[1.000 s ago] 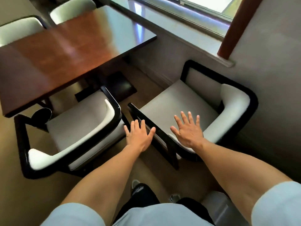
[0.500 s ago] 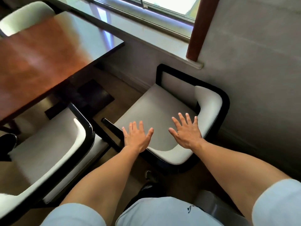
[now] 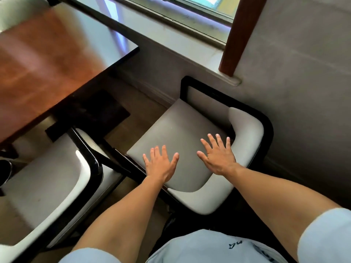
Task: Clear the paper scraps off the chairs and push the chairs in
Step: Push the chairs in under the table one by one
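A black-framed chair with a pale grey seat (image 3: 182, 130) and curved white backrest stands by the wall, pulled out from the table. My left hand (image 3: 161, 165) hovers with fingers spread over the seat's near left edge. My right hand (image 3: 218, 154) is spread flat over the seat's right side, close to the backrest. Neither hand holds anything. No paper scraps show on this seat. A second chair of the same kind (image 3: 43, 183) stands at the lower left, its seat partly under the table.
The reddish wooden table (image 3: 47, 63) fills the upper left, with its dark base (image 3: 98, 111) on the floor. A grey wall (image 3: 294, 92) and window sill (image 3: 171, 44) run close behind the right chair. Another white chair (image 3: 17, 12) is at the far side.
The view has moved right and closer to the wall-side chair. Both hands have gone from its armrest edge to over its seat, staying spread and empty.
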